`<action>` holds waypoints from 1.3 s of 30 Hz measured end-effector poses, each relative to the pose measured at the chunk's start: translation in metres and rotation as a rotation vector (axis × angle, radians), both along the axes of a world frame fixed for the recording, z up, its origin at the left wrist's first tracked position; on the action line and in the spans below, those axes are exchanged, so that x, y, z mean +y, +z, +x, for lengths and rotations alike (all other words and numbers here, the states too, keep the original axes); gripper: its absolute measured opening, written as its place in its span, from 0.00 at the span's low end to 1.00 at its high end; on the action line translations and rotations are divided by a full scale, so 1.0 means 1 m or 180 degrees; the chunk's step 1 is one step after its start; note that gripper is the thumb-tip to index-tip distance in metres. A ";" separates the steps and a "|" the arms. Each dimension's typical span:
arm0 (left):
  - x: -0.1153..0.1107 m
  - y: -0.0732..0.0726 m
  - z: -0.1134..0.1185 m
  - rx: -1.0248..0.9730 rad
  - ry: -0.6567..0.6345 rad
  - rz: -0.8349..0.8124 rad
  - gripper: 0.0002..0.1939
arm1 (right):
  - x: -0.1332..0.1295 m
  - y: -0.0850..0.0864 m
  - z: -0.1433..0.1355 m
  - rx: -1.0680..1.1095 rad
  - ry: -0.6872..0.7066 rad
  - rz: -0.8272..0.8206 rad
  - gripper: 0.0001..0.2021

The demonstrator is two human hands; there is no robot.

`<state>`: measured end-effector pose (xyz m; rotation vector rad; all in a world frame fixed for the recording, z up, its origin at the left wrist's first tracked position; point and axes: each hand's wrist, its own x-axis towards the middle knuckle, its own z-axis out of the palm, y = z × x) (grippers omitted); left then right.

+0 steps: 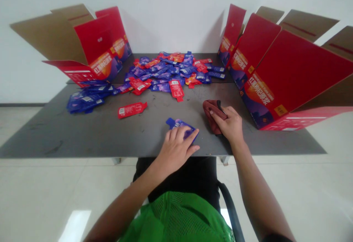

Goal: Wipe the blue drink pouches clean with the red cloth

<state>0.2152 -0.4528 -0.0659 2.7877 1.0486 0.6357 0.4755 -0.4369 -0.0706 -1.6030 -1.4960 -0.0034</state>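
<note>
Presently, blue pouch (178,123): flat on the counter (68,135), close to the front edge; necked end clear, pointing away and to the left.
Left hand (175,147): laid over the blue pouch from above, fingers touching its face, thumb spread off to the side; no closed grasp observed.
Right hand (232,123): grasping a folded brownish-red cloth (211,124), thumb on top, just right of the blue pouch and apart from it.
Pouch handling: judged light, soft and pliable; glossy film probably slippery; liable to burst or crease under hard pressure.
Pouch hold point: side edges or the necked end preferable, in the inspector's judgement; squeezing the middle inadvisable.
Cloth handling: judged soft and light, forgiving of a firm grip.
Red pouch (132,110): lying alone, left of and beyond the left hand.
Pouch pile (171,69): beyond both hands, toward the wall.
</note>
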 end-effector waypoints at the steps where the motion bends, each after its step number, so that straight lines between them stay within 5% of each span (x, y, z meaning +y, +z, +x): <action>1: -0.004 -0.003 0.000 0.0014 -0.0050 0.0003 0.27 | 0.000 0.000 0.000 0.0005 -0.0019 -0.0010 0.15; 10: -0.008 -0.005 -0.044 -0.0105 -0.0420 0.0023 0.12 | 0.000 0.001 0.001 -0.0073 -0.0040 -0.0057 0.16; 15: -0.020 -0.023 -0.063 -0.0390 -0.0369 0.0383 0.16 | -0.010 0.025 -0.026 -0.0089 0.0062 0.0301 0.12; 18: -0.024 -0.032 -0.065 -0.0445 -0.0391 0.0448 0.17 | -0.021 0.037 -0.063 -0.0400 0.0891 0.0189 0.11; 22: -0.024 -0.035 -0.064 -0.0581 -0.0290 0.0442 0.13 | -0.016 0.026 -0.098 -0.1345 0.2181 -0.0277 0.14; 26: -0.024 -0.031 -0.061 -0.0613 -0.0276 0.0404 0.12 | 0.027 0.015 -0.085 -0.1617 0.1837 -0.0510 0.17; 29: -0.024 -0.030 -0.061 -0.0639 -0.0257 0.0382 0.12 | 0.047 0.027 -0.069 -0.1815 0.1407 -0.0500 0.16; 34: -0.023 -0.034 -0.062 -0.0823 -0.0250 0.0390 0.10 | 0.003 0.044 -0.086 -0.1610 0.1805 -0.0379 0.18; 37: -0.022 -0.034 -0.062 -0.0886 -0.0208 0.0331 0.10 | -0.014 0.031 -0.097 -0.1612 0.2343 -0.0565 0.17; 39: -0.022 -0.033 -0.062 -0.0884 -0.0218 0.0279 0.10 | -0.002 0.021 -0.092 -0.1529 0.2269 -0.0641 0.17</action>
